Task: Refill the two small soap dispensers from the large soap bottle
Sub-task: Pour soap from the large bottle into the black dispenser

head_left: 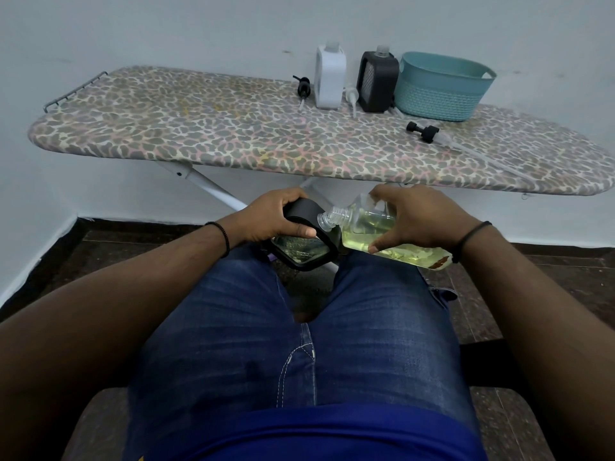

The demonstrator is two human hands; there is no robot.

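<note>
you're mid-pour over your lap: right hand (421, 217) grips the tilted bottle (376, 227), left hand (276, 216) holds the black dispenser (306, 247); next, tip further, mouth over its opening.

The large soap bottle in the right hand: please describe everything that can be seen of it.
The large soap bottle looks like clear plastic, holding yellow-green liquid. Its threaded neck is uncapped. It lies tilted almost flat above the lap, mouth toward the black dispenser in the left hand. The right hand grips it from above.
</note>
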